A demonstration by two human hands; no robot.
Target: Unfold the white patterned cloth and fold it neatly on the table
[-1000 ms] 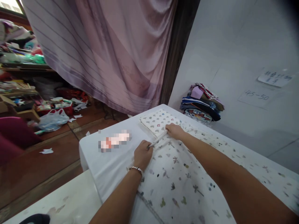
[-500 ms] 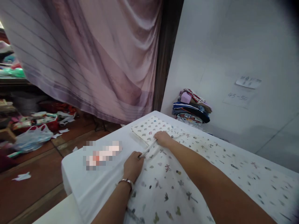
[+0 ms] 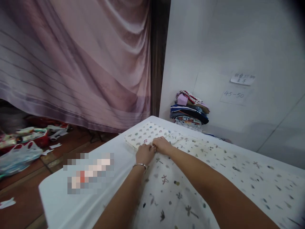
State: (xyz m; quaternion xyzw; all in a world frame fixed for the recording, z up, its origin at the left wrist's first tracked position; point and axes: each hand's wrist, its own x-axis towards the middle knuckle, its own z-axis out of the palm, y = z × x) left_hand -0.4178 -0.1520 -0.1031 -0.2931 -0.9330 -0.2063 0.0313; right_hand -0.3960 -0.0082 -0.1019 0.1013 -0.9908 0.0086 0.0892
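Observation:
A large white cloth (image 3: 171, 194) printed with small palm trees, cactuses and birds spreads over the white-covered table (image 3: 57, 181) and up toward me. My left hand (image 3: 145, 153) is closed on its edge near the table's far end. Right beside it, my right hand (image 3: 162, 145) pinches the same edge, so the two hands nearly touch. Just beyond them lies a flat folded part (image 3: 140, 135) with a grey motif print; I cannot tell whether it belongs to the same cloth. The fingertips are partly hidden by the hands and fabric.
A pile of folded clothes (image 3: 189, 109) stands against the wall behind the table. A pink curtain (image 3: 107, 63) hangs at the back left. On the tiled floor at left are a plastic bag (image 3: 23, 156), a red basket (image 3: 44, 137) and paper scraps. A blurred-out patch covers something on the table.
My left hand has moved up along the cloth's edge to meet my right hand; the stretched edge between them has closed up. The view has turned slightly right.

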